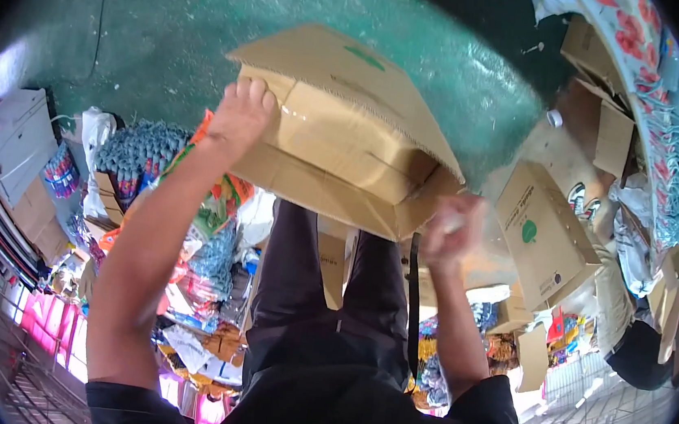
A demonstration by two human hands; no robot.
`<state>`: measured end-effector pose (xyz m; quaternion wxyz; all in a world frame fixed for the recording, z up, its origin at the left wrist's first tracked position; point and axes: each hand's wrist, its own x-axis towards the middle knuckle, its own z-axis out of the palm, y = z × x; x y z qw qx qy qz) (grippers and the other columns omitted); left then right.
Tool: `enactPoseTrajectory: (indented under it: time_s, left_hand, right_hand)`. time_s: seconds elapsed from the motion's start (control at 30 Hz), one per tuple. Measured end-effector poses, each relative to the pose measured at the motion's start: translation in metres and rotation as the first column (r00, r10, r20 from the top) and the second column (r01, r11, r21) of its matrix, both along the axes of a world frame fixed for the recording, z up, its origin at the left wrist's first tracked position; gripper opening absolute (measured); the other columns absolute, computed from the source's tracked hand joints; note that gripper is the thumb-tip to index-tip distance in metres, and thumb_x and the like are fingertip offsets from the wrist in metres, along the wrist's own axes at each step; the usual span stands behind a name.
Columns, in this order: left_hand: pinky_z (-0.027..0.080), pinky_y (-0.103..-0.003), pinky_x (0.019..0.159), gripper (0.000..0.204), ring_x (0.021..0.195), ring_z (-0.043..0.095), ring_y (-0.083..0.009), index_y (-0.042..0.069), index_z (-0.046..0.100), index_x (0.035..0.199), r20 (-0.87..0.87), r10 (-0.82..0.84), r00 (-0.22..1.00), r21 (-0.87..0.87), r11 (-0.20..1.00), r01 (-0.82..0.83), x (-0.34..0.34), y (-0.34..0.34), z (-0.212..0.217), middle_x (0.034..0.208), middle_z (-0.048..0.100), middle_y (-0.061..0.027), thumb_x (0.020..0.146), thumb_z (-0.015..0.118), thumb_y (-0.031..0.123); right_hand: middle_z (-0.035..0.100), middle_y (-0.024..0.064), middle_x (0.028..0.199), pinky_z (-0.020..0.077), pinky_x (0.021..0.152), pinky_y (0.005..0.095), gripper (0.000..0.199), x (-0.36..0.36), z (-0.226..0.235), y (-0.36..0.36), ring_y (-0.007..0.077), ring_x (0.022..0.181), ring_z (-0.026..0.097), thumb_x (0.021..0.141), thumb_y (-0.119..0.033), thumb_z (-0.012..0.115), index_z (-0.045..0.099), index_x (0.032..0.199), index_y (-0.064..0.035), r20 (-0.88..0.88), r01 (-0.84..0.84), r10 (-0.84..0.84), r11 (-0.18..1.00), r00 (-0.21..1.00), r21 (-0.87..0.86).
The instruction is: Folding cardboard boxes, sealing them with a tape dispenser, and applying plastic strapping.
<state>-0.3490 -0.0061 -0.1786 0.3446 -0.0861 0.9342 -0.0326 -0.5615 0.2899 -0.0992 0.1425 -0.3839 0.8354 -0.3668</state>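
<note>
A brown cardboard box (pixel 338 142) is held in front of my legs, tilted so that its open side and bare inside face me. My left hand (pixel 244 111) grips its left edge, the fingers curled over the cardboard rim. Close to the box's right corner is my right hand (pixel 452 231), smeared by motion. Whether it touches the cardboard or holds anything cannot be made out. A green printed mark shows on the box's far outer flap.
Another cardboard box (pixel 546 232) stands at the right, near a person's shoes (pixel 584 201). Bundles of blue-grey textile (pixel 143 148) and a bright orange and green bag (pixel 226 201) lie at the left. Floral fabric (pixel 644 57) hangs at the upper right. The green floor (pixel 178 17) stretches beyond.
</note>
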Motion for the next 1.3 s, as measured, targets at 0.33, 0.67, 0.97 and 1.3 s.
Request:
enactPoseTrajectory:
  time_s: [0.33, 0.67, 0.97, 1.3]
  left_hand:
    - [0.046, -0.036, 0.087, 0.021, 0.103, 0.054, -0.0248, 0.009, 0.059, 0.102, -0.133, -0.005, 0.991, 0.028, 1.0, 0.009, -0.015, 0.006, 0.004, 0.104, 0.053, -0.0079, 0.081, 0.06, 0.012]
    - [0.046, -0.035, 0.085, 0.018, 0.103, 0.055, -0.0241, 0.009, 0.061, 0.099, -0.155, 0.046, 0.987, 0.093, 0.995, -0.032, -0.015, -0.005, 0.003, 0.101, 0.054, -0.0067, 0.081, 0.06, 0.013]
    - [0.047, -0.035, 0.086, 0.018, 0.103, 0.056, -0.0233, 0.009, 0.062, 0.099, -0.112, 0.064, 0.992, 0.08, 0.995, -0.055, -0.013, 0.007, 0.005, 0.102, 0.055, -0.0066, 0.083, 0.058, 0.013]
    - [0.046, -0.035, 0.086, 0.019, 0.103, 0.056, -0.0226, 0.009, 0.062, 0.101, -0.242, 0.096, 0.965, 0.151, 0.987, -0.06, -0.001, 0.002, -0.001, 0.102, 0.054, -0.0063, 0.083, 0.057, 0.012]
  right_hand:
    - [0.053, 0.0115, 0.085, 0.0405, 0.071, 0.0438, 0.01, 0.016, -0.119, -0.01, 0.035, 0.078, 0.053, 0.081, -0.013, 0.064, 0.056, 0.087, -0.0105, -0.396, -0.083, 0.158, 0.977, 0.904, 0.198]
    - [0.054, 0.0072, 0.079, 0.0391, 0.074, 0.0451, 0.015, 0.015, -0.126, -0.055, 0.0306, 0.08, 0.055, 0.076, -0.016, 0.068, 0.053, 0.076, -0.0129, -0.178, -0.281, 0.328, 0.928, 0.928, 0.246]
    - [0.053, 0.0072, 0.08, 0.0393, 0.074, 0.0441, 0.017, 0.022, -0.134, -0.044, 0.0308, 0.078, 0.053, 0.075, -0.025, 0.069, 0.056, 0.078, -0.0151, -0.367, -0.246, 0.302, 0.95, 0.88, 0.192]
    - [0.054, 0.0117, 0.093, 0.0372, 0.08, 0.0471, 0.018, 0.049, -0.13, -0.032, 0.0338, 0.088, 0.052, 0.077, -0.02, 0.066, 0.059, 0.09, -0.0119, -0.413, -0.165, 0.247, 0.961, 0.877, 0.223]
